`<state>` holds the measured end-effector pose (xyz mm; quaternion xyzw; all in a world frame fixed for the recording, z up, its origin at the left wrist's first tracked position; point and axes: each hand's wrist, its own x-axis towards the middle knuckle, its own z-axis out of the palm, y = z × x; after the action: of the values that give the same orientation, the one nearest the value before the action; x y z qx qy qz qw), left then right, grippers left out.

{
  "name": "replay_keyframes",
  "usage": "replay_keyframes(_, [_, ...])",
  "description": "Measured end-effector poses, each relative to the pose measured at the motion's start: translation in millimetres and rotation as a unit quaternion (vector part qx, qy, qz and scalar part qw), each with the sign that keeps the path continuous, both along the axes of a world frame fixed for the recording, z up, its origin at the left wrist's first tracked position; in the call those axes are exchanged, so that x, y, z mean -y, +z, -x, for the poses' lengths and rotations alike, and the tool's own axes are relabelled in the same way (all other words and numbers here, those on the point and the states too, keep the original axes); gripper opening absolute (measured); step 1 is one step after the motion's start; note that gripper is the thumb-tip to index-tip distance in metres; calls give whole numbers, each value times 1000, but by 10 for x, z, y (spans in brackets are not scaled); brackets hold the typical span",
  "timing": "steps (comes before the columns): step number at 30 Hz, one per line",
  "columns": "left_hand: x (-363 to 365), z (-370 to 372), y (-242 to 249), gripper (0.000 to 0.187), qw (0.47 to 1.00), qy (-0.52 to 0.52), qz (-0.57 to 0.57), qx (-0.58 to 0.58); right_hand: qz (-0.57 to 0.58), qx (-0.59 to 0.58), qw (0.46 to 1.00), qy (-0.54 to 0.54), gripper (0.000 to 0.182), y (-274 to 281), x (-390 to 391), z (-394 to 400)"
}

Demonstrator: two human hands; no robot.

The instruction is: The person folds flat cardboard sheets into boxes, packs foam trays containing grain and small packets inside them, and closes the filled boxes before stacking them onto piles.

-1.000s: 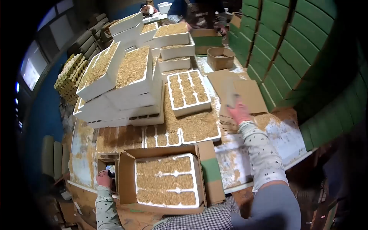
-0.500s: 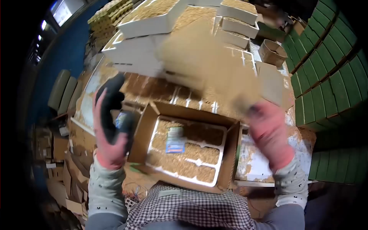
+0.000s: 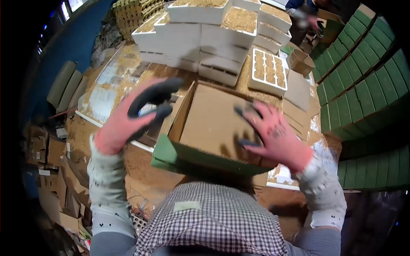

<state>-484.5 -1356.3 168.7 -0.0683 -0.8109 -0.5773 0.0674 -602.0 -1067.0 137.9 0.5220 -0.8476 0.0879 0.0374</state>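
from my end of the feed, a brown cardboard sheet (image 3: 209, 119) lies inside the open box (image 3: 200, 158), mid-frame. my left hand (image 3: 130, 119) is near the box's left side, thumb and fingers spread with a gap between, gripping nothing. my right hand (image 3: 277, 136) is spread over the sheet's right part; whether its fingertips touch, i can't tell.

i'd worry about pressing on that right part alone: the sheet could tilt and jam against a wall. the box's near side also looks to reach past the near edge of the table (image 3: 100, 104), so a hard push down there might tip it.

beyond the box, stacked white foam trays (image 3: 177, 40) filled with loose tan material block the top centre; a bump could spill some. one more foam tray (image 3: 267, 87) sits right of them, beside flat cardboard pieces (image 3: 298, 90). green boxes (image 3: 363, 100) wall off the right of the frame, and a co-worker (image 3: 299, 6) stands at upper right.
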Motion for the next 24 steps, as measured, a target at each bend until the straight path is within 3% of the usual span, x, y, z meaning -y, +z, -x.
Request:
replay_keyframes(2, [16, 171, -257, 47, 987, -79, -137, 10, -204, 18, 977, -60, 74, -183, 370, -27])
replay_keyframes(4, [40, 183, -338, 52, 996, -51, -59, 41, -356, 193, 913, 46, 80, -541, 491, -169])
replay_keyframes(5, [18, 150, -274, 58, 997, -27, -29, 68, -388, 244, 888, 29, 79, -500, 472, -159])
replay_keyframes(6, [145, 110, -375, 59, 1000, -12, -18, 21, -304, 238, 919, 85, 71, -557, 310, -29])
replay_keyframes(8, [433, -36, -302, 54, 996, -4, -63, 69, -84, 189, 976, 62, 57, -114, -24, 51])
replay_keyframes(10, [867, -106, -593, 78, 997, -1, -2, 77, -26, 126, 976, -177, 46, 186, -442, 89])
replay_keyframes(12, [678, 44, -1037, 98, 981, 30, 187, 38, -229, 185, 936, -194, 35, -151, -520, 217])
replay_keyframes(13, [503, 159, -1433, 105, 974, 21, 219, 55, -225, 269, 919, -182, 27, -307, -377, 110])
replay_keyframes(14, [298, 276, -1832, 113, 965, 12, 251, 68, -134, 195, 967, -91, 26, -818, -391, 100])
replay_keyframes(16, [-93, 348, -2294, 118, 983, 37, 154, 88, -102, 176, 974, -99, 31, -1233, -239, 60])
replay_keyframes(17, [-127, 274, -2142, 116, 988, 33, 20, 150, 73, 382, 902, -185, 38, -1212, -346, 117])
replay_keyframes(18, [-146, 212, -1980, 114, 971, 23, -110, 211, 251, 552, 752, -257, 45, -1197, -460, 153])
replay_keyframes(19, [-122, 182, -2016, 110, 987, 51, -33, 152, 424, 578, 617, -325, 58, -1282, -492, 80])
replay_keyframes(20, [-103, 155, -2010, 101, 979, 19, -102, 175, 419, 498, 687, -324, 67, -1510, -654, 19])
replay_keyframes(22, [-106, 197, -1831, 80, 981, -50, -103, 154, 367, 323, 810, -323, 72, -2239, -622, -366])
replay_keyframes(24, [-172, 270, -1769, 78, 962, -68, -152, 214, 467, 514, 630, -348, 74, -1423, -419, -840])
